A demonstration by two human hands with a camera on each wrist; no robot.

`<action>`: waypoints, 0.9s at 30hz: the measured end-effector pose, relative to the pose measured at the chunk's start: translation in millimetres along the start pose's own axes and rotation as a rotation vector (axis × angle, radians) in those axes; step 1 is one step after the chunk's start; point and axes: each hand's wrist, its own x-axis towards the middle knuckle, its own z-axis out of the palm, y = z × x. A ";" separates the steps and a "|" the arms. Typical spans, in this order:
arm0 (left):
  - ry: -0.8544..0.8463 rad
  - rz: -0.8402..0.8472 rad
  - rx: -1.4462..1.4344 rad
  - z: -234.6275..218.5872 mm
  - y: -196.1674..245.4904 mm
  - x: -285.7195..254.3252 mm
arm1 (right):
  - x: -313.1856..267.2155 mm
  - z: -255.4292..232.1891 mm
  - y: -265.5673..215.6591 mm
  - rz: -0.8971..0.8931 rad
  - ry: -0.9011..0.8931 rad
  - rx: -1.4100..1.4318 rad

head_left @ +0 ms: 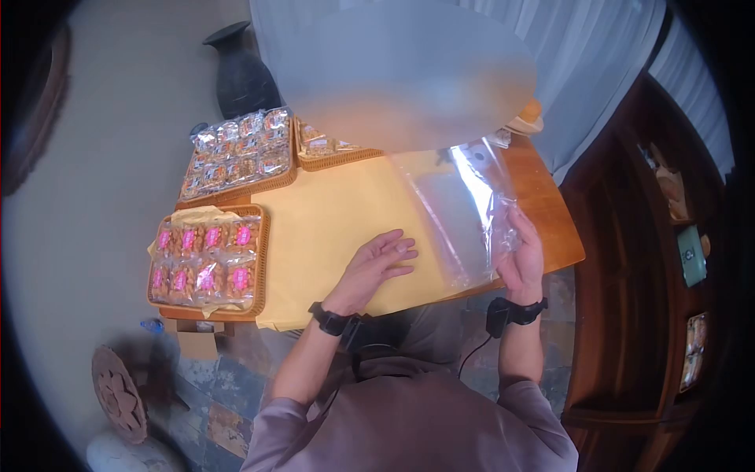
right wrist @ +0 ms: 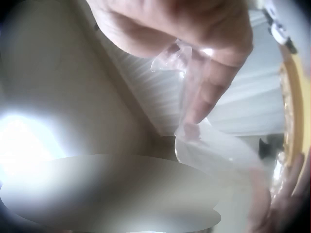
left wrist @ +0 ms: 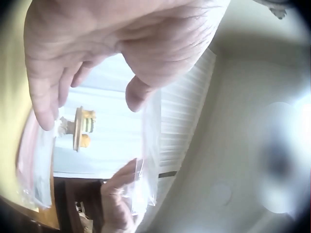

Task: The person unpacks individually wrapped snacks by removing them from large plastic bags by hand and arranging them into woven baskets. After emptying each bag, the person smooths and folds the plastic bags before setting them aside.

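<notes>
My right hand (head_left: 523, 250) grips a large clear plastic bag (head_left: 464, 208) by its right side, above the right part of the table. In the right wrist view the crinkled film of the bag (right wrist: 182, 65) is bunched at the palm, and the fingers (right wrist: 214, 87) lie along it. My left hand (head_left: 376, 269) hovers left of the bag over yellow paper (head_left: 338, 212), fingers loosely bent and holding nothing. The left wrist view shows the left thumb (left wrist: 138, 92) apart from the fingers, with the right hand (left wrist: 119, 204) and the bag's film beyond.
On the table's left, a wicker basket (head_left: 263, 267) holds pink-labelled packs of snacks. Behind it stands a basket of silver-wrapped packs (head_left: 240, 153), with another basket (head_left: 338, 161) beside it. A dark vase (head_left: 242, 75) is at the back, and wooden shelves (head_left: 621, 307) are at right.
</notes>
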 end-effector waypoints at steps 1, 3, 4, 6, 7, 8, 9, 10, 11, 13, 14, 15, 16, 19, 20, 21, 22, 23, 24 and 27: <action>0.011 -0.021 -0.137 0.4 -2.9 0.8 | -1.1 6.7 8.8 0.032 0.039 0.048; -0.026 0.047 -0.169 0.2 -4.1 -0.7 | -7.1 16.7 22.1 0.103 0.094 0.125; -0.070 0.113 -0.205 -0.3 -4.7 -2.3 | -9.1 11.5 27.6 0.107 0.096 0.130; -0.064 0.132 -0.236 -4.1 0.0 -10.7 | -8.9 -2.4 39.9 0.211 0.082 0.001; -0.059 0.153 -0.270 -6.7 4.0 -16.1 | -11.8 0.9 44.0 0.220 0.081 -0.016; -0.053 0.150 -0.267 -8.0 9.4 -21.8 | -14.1 0.1 48.2 0.225 0.081 -0.011; -0.058 0.141 -0.264 -8.6 16.7 -26.4 | -15.1 -1.5 53.2 0.244 0.078 -0.017; -0.061 0.131 -0.264 -8.7 21.2 -29.8 | -16.2 -1.4 56.9 0.264 0.075 -0.025; 0.038 0.138 -0.179 -6.8 20.4 -31.9 | -18.8 -0.4 59.3 0.276 0.075 -0.022; 0.115 0.148 -0.129 -7.2 15.6 -31.8 | -21.5 3.9 61.7 0.228 0.074 -0.133; 0.180 0.160 -0.075 -9.5 13.4 -31.2 | -21.8 2.3 64.8 0.236 0.069 -0.131; 0.189 0.161 -0.074 -14.8 9.9 -30.3 | -22.7 -0.9 68.9 0.195 0.060 -0.252; 0.214 0.209 -0.023 -19.6 7.9 -28.9 | -24.3 -0.2 71.1 0.151 0.051 -0.372; 0.289 0.273 0.064 -22.1 9.8 -32.3 | -41.4 12.2 77.0 -0.320 0.113 -1.007; 0.337 0.286 0.096 -20.2 12.9 -34.1 | -45.4 13.7 74.4 -0.320 0.114 -1.001; 0.338 0.281 0.102 -17.6 14.0 -35.3 | -51.1 14.5 71.3 -0.311 -0.014 -1.106; 0.328 0.297 0.101 -13.7 13.7 -35.2 | -57.5 15.0 69.1 -0.301 -0.142 -1.208; 0.314 0.311 0.099 -9.9 12.0 -34.8 | -66.2 21.1 71.6 -0.296 -0.132 -1.203; 0.307 0.303 0.107 -6.8 8.9 -33.7 | -74.9 33.5 78.4 -0.134 -0.199 -1.080; 0.228 0.318 0.126 3.5 -0.1 -29.9 | -80.7 54.3 95.3 0.022 -0.305 -0.815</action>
